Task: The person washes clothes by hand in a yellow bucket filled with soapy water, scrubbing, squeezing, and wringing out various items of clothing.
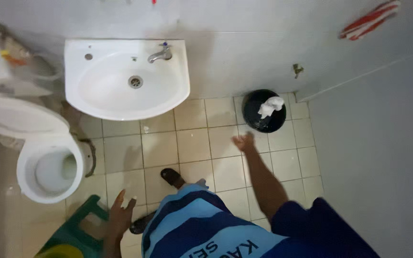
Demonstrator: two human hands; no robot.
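- Black bin (256, 114) on the tiled floor (194, 143), against the wall, white crumpled paper (270, 106) sitting in it.
- Right hand (244, 142) just short of the bin, fingers loosely spread, holding nothing.
- Left hand (121, 210) far from the bin, fingers open, empty, above a green stool (80, 229).
- White sink (126, 79) left of the bin; toilet (48, 167) further left.

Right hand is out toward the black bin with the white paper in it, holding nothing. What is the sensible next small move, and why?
Probably carry the right hand a little farther forward to the black bin: the hand is open, empty and short of the rim, while the white paper sits on top, within easy grasp. The left hand hangs by the green stool.
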